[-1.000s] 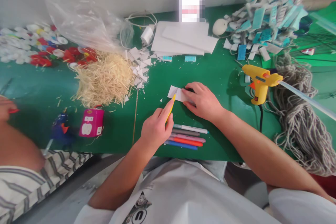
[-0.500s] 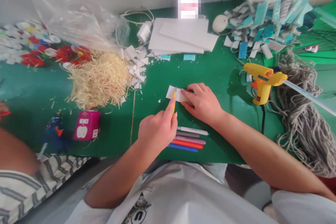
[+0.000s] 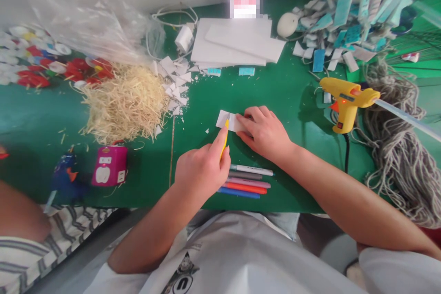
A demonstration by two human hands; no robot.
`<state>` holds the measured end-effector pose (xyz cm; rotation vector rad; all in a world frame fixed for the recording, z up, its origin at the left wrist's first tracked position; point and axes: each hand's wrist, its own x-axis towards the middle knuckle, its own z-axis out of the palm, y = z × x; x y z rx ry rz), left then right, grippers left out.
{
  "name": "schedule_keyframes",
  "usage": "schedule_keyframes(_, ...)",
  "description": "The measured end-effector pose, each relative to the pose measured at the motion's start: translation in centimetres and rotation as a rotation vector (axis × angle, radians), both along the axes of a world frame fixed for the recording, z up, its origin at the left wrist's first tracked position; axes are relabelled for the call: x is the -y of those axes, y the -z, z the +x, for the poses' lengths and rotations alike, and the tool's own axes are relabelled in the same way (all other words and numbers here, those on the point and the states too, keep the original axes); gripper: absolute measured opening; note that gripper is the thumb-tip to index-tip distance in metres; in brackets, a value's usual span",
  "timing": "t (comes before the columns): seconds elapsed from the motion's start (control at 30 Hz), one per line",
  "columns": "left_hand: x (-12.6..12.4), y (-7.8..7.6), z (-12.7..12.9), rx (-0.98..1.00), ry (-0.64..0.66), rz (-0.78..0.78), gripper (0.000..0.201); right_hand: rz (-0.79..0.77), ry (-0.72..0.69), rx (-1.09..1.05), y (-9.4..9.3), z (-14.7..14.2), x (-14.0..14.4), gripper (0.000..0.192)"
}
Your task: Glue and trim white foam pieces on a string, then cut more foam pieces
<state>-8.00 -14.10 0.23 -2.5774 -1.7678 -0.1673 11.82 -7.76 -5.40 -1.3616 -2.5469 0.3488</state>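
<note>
Here the left hand (image 3: 203,170) grips a yellow knife (image 3: 224,140); the right hand (image 3: 267,133) presses a white piece (image 3: 227,121).

Markers (image 3: 246,179) just beside hands

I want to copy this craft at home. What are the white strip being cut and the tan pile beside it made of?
White strip: probably thin foam board or thick card; matte, keeps a visible edge thickness, like the stacked white sheets. Tan pile: looks like shredded straw or raffia; thin, dry, pale strands lying tangled.
</note>
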Motion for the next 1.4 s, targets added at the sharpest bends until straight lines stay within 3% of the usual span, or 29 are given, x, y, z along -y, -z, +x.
schedule_keyframes(0.4,-0.2,-1.1,0.0,-0.011,-0.045,-0.071,0.049,-0.026,0.005,0.004,-0.1,0.0,0.0,0.043)
schedule_keyframes(0.6,-0.5,-1.8,0.2,0.059,0.034,-0.137,0.055,-0.015,-0.003,0.012,-0.2,0.0,0.0,0.044)
schedule_keyframes(0.73,-0.8,-2.2,0.0,0.132,-0.003,-0.137,0.049,-0.024,-0.007,-0.01,-0.2,0.2,-0.1,0.043)
schedule_keyframes(0.87,-1.0,-2.7,-0.4,0.185,-0.006,-0.033,0.029,-0.031,0.003,-0.016,-0.2,0.2,-0.1,0.042)
schedule_keyframes(1.03,-1.7,-2.9,-0.2,0.335,-0.066,0.128,0.026,-0.028,0.001,0.009,-0.3,0.1,-0.1,0.044)
schedule_keyframes(1.17,-2.9,-1.8,0.5,0.539,-0.14,0.178,0.024,-0.043,0.001,0.013,-0.4,0.1,-0.1,0.045)
schedule_keyframes(1.33,-5.1,1.2,0.8,0.714,-0.038,0.342,0.016,-0.045,-0.001,-0.01,-0.4,0.2,-0.1,0.045)
schedule_keyframes(1.4,-5.9,2.2,0.7,0.735,0.001,0.321,0.014,-0.044,-0.002,-0.017,-0.4,0.3,-0.1,0.046)
